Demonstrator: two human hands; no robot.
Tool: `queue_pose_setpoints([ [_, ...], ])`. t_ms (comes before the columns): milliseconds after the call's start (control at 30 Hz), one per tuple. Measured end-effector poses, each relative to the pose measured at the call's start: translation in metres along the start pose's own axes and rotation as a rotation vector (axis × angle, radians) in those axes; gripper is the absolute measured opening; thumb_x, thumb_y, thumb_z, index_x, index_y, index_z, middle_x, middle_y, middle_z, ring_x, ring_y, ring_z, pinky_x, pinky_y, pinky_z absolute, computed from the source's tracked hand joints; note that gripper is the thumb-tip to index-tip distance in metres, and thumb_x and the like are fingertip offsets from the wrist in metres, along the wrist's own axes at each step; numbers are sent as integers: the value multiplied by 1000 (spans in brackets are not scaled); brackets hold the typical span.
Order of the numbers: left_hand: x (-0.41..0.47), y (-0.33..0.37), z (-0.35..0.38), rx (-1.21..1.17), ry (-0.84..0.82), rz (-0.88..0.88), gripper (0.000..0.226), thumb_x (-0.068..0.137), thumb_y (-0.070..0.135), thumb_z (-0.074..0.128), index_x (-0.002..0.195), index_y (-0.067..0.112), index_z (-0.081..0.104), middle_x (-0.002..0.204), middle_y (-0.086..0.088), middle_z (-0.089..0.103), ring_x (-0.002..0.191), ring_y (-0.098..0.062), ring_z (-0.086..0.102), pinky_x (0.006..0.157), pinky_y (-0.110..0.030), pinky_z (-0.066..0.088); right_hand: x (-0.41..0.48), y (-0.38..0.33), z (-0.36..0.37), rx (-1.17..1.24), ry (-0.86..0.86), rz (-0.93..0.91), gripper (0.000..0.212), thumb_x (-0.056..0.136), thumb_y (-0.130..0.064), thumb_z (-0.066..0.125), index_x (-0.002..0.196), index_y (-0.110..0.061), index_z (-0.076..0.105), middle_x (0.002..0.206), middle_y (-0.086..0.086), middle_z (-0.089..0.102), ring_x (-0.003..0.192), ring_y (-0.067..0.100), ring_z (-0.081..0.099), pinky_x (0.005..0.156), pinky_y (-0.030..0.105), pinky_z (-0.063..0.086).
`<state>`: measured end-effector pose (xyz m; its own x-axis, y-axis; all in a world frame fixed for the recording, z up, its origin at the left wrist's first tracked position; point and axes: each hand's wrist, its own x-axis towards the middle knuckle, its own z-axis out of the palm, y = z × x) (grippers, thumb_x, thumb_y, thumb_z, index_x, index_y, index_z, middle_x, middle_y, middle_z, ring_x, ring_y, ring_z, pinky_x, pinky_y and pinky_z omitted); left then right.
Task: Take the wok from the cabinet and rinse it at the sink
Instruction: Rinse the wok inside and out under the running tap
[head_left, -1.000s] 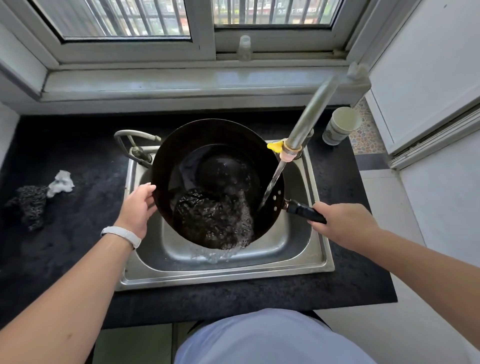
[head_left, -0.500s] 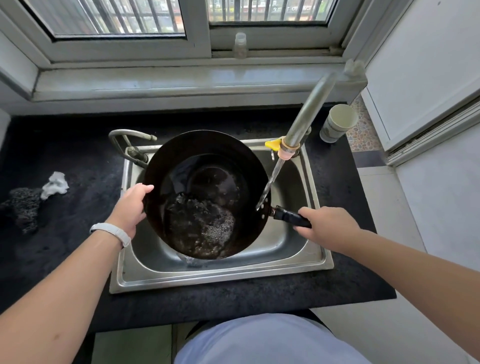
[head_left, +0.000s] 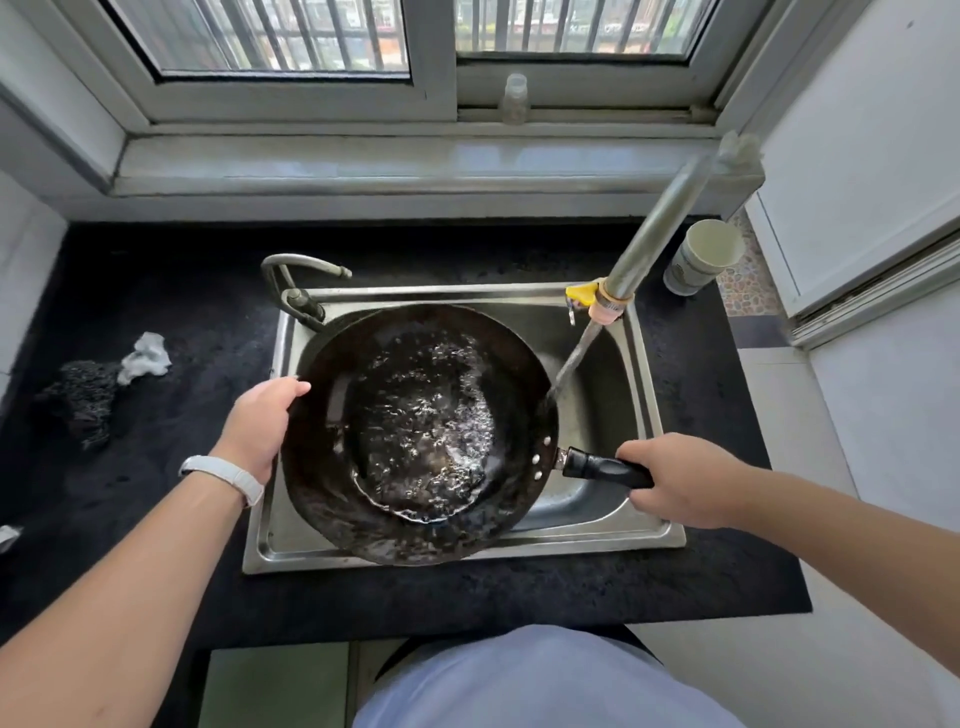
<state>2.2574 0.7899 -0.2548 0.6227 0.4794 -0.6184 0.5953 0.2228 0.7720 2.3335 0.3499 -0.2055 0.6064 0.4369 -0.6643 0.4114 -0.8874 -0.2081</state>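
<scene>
Crowding the black tabletop (head_left: 156, 545) around the stainless sink (head_left: 613, 540) are several small things: a dark scouring pad (head_left: 85, 397) with a crumpled white rag (head_left: 146, 357) touching its right edge at the left, and a paper cup (head_left: 701, 257) lying on its side at the far right corner. A small clear bottle (head_left: 514, 98) stands on the window sill (head_left: 363, 161) behind. A curved metal faucet (head_left: 298, 283) rises at the sink's back left corner, just beyond the wok's far rim. From the upper right a long grey pipe (head_left: 660, 218) slants down over the sink, ending at a yellow valve (head_left: 581, 295) and a pale collar; a thin stream of water (head_left: 574, 358) runs from it and meets the wok's right rim.

The black wok (head_left: 322, 478) is held over the sink basin, roughly level, covering most of the left and middle of it. A pool of bubbling water lies in its bottom, glinting, and its inner walls look wet and blotchy. The sink basin to the right of the wok shows bare steel.

The left hand (head_left: 260, 428), with a white wristband (head_left: 223, 475), is closed over the wok's left rim, thumb on top. The right hand (head_left: 680, 480) is wrapped around the black handle (head_left: 597, 466), which sticks out to the right over the sink's near right corner.
</scene>
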Motion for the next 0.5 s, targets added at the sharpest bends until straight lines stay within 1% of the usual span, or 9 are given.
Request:
queue_pose_setpoints([
  [33,2,-3,-2,-10,0,-15,44,66,39,72,106,21,75,116,-9,71,112,-28,65,101,-49,48,-2,-2,-1,-43,8,0,2,86,-27,55,87,-27,54,72,-6,60,64,14,57,58,31,46],
  [67,4,-6,-4,-16,4,-28,46,64,38,72,106,20,75,116,-10,71,111,-29,65,101,-50,49,-4,-5,-1,-84,20,10,4,88,-29,54,91,-26,55,75,-6,61,67,15,59,61,33,48],
  [133,1,-10,-4,-27,22,-38,36,64,33,70,96,18,77,109,-15,72,103,-33,67,97,-50,52,-8,-10,3,-150,55,29,8,92,-33,50,97,-27,54,84,-7,62,77,18,62,66,36,49],
  [167,-2,-10,-2,-15,24,-42,34,63,33,70,92,17,77,106,-16,73,103,-35,67,97,-51,52,-11,-12,7,-176,80,27,10,94,-36,49,97,-27,51,88,-7,62,81,19,62,67,37,49],
  [267,-3,-15,-5,-3,4,-18,38,62,32,67,93,14,78,108,-17,72,110,-38,64,102,-53,48,-19,-14,19,-202,131,5,21,96,-50,47,92,-30,43,86,-5,62,79,19,62,67,37,51],
  [333,-10,-12,-4,-12,-39,-56,37,69,31,62,95,9,77,103,-17,72,105,-36,66,100,-49,50,-25,-13,24,-171,120,14,26,94,-58,48,89,-33,41,81,-7,62,72,17,59,61,33,47],
  [433,-22,-7,5,-85,-129,-51,29,88,27,50,90,8,73,81,-9,71,79,-22,68,80,-35,53,-35,-13,25,-112,97,40,26,93,-60,50,90,-34,47,75,-9,57,68,12,53,57,28,40],
  [467,-23,-7,7,-103,-132,-43,30,91,27,48,92,9,72,79,-6,72,77,-20,68,78,-33,52,-38,-13,24,-97,98,46,26,93,-60,51,90,-34,48,73,-10,56,67,11,52,56,26,39],
  [500,-22,-8,8,-122,-134,-44,32,93,30,46,98,11,71,85,-4,74,82,-19,68,82,-34,52,-40,-13,23,-90,105,49,26,92,-60,51,90,-35,49,73,-10,57,66,11,52,57,26,40],
])
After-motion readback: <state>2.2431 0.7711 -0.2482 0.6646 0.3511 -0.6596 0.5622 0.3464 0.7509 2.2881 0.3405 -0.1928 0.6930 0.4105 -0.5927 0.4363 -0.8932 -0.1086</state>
